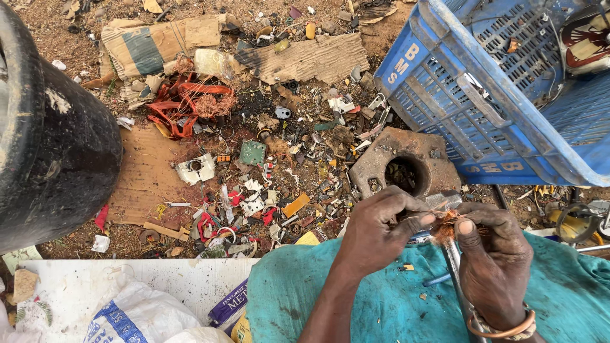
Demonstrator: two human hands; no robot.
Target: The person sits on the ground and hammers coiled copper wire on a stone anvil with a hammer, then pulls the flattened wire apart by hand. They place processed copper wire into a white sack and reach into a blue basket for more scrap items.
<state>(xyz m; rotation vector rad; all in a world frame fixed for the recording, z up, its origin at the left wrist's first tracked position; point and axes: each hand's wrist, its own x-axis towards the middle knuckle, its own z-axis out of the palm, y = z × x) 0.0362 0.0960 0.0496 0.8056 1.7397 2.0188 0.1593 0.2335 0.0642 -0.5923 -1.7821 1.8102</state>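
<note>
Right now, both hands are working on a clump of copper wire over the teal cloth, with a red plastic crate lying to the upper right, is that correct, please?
Not quite: the plastic crate is blue, not red, as the head view shows. The rest stands: the left hand and right hand work on the clump of copper wire over the teal cloth, with the crate to the upper right.

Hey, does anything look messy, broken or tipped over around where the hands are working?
Yes. Broken parts and wire scraps lie strewn over the dirt beside torn cardboard. The blue crate sits tilted. Both hands, left and right, pinch a frayed copper wire tuft.
</note>
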